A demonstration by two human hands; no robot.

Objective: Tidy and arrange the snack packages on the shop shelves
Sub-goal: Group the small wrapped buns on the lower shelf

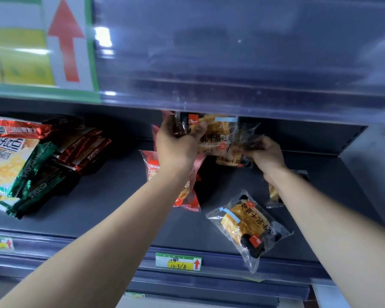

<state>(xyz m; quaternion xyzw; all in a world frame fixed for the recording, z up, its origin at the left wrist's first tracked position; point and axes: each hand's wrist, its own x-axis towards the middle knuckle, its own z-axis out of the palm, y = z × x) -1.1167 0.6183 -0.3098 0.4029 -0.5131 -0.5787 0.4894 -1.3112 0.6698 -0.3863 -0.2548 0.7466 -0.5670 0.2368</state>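
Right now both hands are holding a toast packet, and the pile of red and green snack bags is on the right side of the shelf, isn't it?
Not quite. In the head view the left hand and right hand do hold a toast packet, but the pile of red and green snack bags lies on the left side of the shelf, not the right.

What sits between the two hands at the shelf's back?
A clear toast package, gripped by the left hand and right hand, in the head view.

Bare left forearm [111, 227], bare right forearm [333, 230].
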